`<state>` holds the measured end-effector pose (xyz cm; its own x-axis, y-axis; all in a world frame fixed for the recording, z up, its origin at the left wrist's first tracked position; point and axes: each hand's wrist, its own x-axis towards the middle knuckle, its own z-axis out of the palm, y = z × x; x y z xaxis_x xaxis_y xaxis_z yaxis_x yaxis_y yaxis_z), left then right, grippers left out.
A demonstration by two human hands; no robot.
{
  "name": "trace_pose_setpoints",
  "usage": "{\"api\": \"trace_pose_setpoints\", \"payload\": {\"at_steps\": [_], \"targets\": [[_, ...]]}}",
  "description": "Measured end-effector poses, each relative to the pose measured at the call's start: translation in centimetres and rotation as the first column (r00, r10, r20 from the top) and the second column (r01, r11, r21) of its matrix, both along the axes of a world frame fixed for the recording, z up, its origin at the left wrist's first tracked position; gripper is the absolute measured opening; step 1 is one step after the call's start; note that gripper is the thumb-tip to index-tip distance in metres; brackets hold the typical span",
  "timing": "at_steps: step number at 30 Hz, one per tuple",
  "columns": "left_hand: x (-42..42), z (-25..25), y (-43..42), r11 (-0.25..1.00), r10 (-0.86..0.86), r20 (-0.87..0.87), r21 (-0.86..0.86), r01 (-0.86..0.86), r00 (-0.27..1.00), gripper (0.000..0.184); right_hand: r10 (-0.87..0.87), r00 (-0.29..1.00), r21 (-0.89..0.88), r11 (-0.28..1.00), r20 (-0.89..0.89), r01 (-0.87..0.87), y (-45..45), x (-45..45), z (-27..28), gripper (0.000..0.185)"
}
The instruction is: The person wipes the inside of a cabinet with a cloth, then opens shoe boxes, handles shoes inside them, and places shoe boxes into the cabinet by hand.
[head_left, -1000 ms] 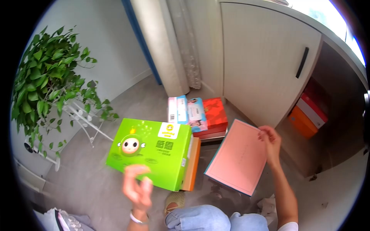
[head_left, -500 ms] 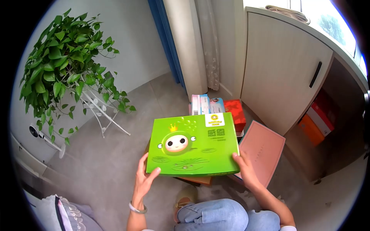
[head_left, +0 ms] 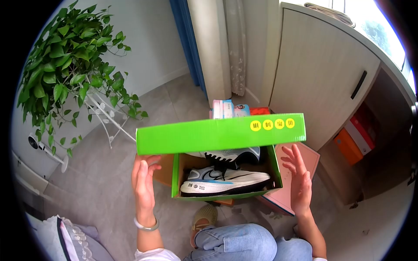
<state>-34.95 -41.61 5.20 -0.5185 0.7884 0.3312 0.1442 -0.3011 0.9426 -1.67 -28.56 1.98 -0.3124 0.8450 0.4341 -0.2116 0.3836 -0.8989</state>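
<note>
A green shoebox (head_left: 175, 178) stands in front of my knees with its lid (head_left: 196, 137) tilted up toward me. Inside lies a pair of grey and white sneakers (head_left: 226, 185) with black laces; the lid covers part of the rear one. My left hand (head_left: 144, 187) is raised by the lid's lower left corner, its fingers loosely apart. On the other side my right hand (head_left: 300, 187) has its fingers spread just under the lid's lower right edge. Both sets of fingertips are at or near that edge; whether they touch it I cannot tell.
A pink box (head_left: 311, 161) lies right of the shoebox, and white-blue packages (head_left: 228, 108) and a red box (head_left: 260, 111) stand behind. A cabinet (head_left: 322, 74) with an open compartment is at the right. A leafy plant (head_left: 65, 65) on a white stand is at the left.
The green box was closed and held between both hands. Its lid is now up, showing the sneakers, and both hands have come off the box's sides.
</note>
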Motion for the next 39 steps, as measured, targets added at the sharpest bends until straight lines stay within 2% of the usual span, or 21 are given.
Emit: {"api": "trace_pose_setpoints", "payload": {"at_steps": [1, 3, 8, 13, 20, 23, 24, 25, 26, 27, 29, 30, 31, 33, 34, 35, 36, 37, 38, 39], "targets": [[0.2, 0.5, 0.6, 1.000, 0.029, -0.070, -0.008, -0.030, 0.997, 0.053, 0.002, 1.000, 0.000, 1.000, 0.000, -0.002, 0.0, 0.1, -0.2, 0.073], [0.5, 1.4, 1.6, 0.999, 0.049, -0.070, -0.004, -0.050, 0.996, 0.053, 0.044, 0.999, -0.056, 0.997, 0.008, -0.043, 0.0, 0.3, -0.8, 0.075], [-0.2, 2.0, 2.8, 0.997, 0.071, -0.094, 0.016, -0.070, 0.993, 0.056, 0.057, 0.998, -0.042, 0.998, 0.022, -0.056, 0.1, 0.4, -0.7, 0.070], [-0.8, 2.3, 3.4, 0.995, 0.096, -0.146, 0.002, -0.097, 0.985, 0.056, 0.097, 0.992, -0.078, 0.993, 0.076, -0.091, -0.1, 0.1, -0.7, 0.055], [-1.0, 2.0, 3.8, 0.995, 0.102, -0.165, 0.024, -0.100, 0.981, 0.055, 0.103, 0.988, -0.099, 0.991, 0.114, -0.092, -0.2, 0.0, -0.5, 0.051], [-0.8, 2.0, 3.5, 0.995, 0.098, -0.181, 0.023, -0.096, 0.979, 0.055, 0.122, 0.985, -0.133, 0.985, 0.120, -0.106, -0.2, -0.2, -0.3, 0.044], [-1.0, 2.0, 3.5, 0.995, 0.098, -0.179, 0.024, -0.095, 0.979, 0.055, 0.111, 0.973, -0.142, 0.986, 0.200, -0.083, -0.2, -0.5, 0.0, 0.039], [-1.3, 1.8, 3.5, 0.996, 0.091, -0.189, 0.019, -0.089, 0.978, 0.057, 0.101, 0.955, -0.147, 0.987, 0.280, -0.061, -0.3, -1.1, 0.5, 0.035], [-1.4, 1.7, 3.4, 0.996, 0.086, -0.199, 0.010, -0.086, 0.976, 0.059, 0.054, 0.891, -0.075, 0.997, 0.452, -0.023, -0.2, -1.7, 1.3, 0.028], [-1.3, 1.8, 3.6, 0.996, 0.088, -0.198, 0.006, -0.089, 0.976, 0.059, 0.059, 0.890, -0.079, 0.997, 0.452, -0.026, 0.1, -2.7, 1.6, 0.028], [-0.6, 2.7, 4.5, 0.993, 0.092, -0.296, 0.096, -0.066, 0.951, 0.068, -0.044, 0.731, 0.198, 0.972, 0.681, -0.125, 1.0, -5.0, 1.6, 0.029], [-0.3, 2.7, 4.9, 0.990, 0.082, -0.326, 0.134, -0.040, 0.942, 0.078, -0.058, 0.720, 0.257, 0.951, 0.691, -0.170, 1.8, -6.4, 1.1, 0.030], [-0.3, 2.2, 5.6, 0.981, 0.142, -0.413, 0.178, -0.073, 0.900, 0.081, -0.062, 0.723, 0.263, 0.950, 0.689, -0.169, 2.7, -7.7, 0.5, 0.030], [-0.9, 2.1, 6.6, 0.976, 0.218, -0.659, 0.167, -0.142, 0.720, 0.079, -0.130, 0.351, 0.215, 0.952, 0.927, -0.216, 4.1, -10.0, -0.4, 0.036], [-1.4, 1.9, 7.1, 0.992, 0.128, -0.676, 0.089, -0.091, 0.726, 0.071, -0.138, 0.354, 0.225, 0.950, 0.925, -0.218, 4.3, -10.6, -0.7, 0.036], [-2.3, 1.2, 8.0, 0.998, 0.062, -0.752, 0.025, -0.066, 0.656, 0.061, -0.219, 0.373, 0.297, 0.941, 0.902, -0.165, 4.6, -11.1, -0.9, 0.039], [-3.1, 0.3, 8.4, 0.990, -0.009, -0.786, -0.093, -0.104, 0.618, 0.060, -0.296, 0.387, 0.363, 0.925, 0.873, -0.111, 4.5, -11.5, -0.9, 0.042], [-3.7, -0.6, 8.8, 0.967, -0.085, -0.808, -0.208, -0.148, 0.583, 0.058, -0.301, 0.388, 0.369, 0.923, 0.871, -0.113, 4.1, -11.6, -1.1, 0.042], [-4.1, -1.4, 9.1, 0.968, -0.078, -0.809, -0.201, -0.149, 0.583, 0.058, -0.262, 0.417, 0.325, 0.942, 0.870, -0.086, 3.4, -11.6, -1.5, 0.044], [-4.3, -2.2, 9.3, 0.939, -0.137, -0.804, -0.291, -0.182, 0.579, 0.056, -0.224, 0.446, 0.278, 0.959, 0.867, -0.060, 2.8, -11.4, -1.8, 0.047]]}}
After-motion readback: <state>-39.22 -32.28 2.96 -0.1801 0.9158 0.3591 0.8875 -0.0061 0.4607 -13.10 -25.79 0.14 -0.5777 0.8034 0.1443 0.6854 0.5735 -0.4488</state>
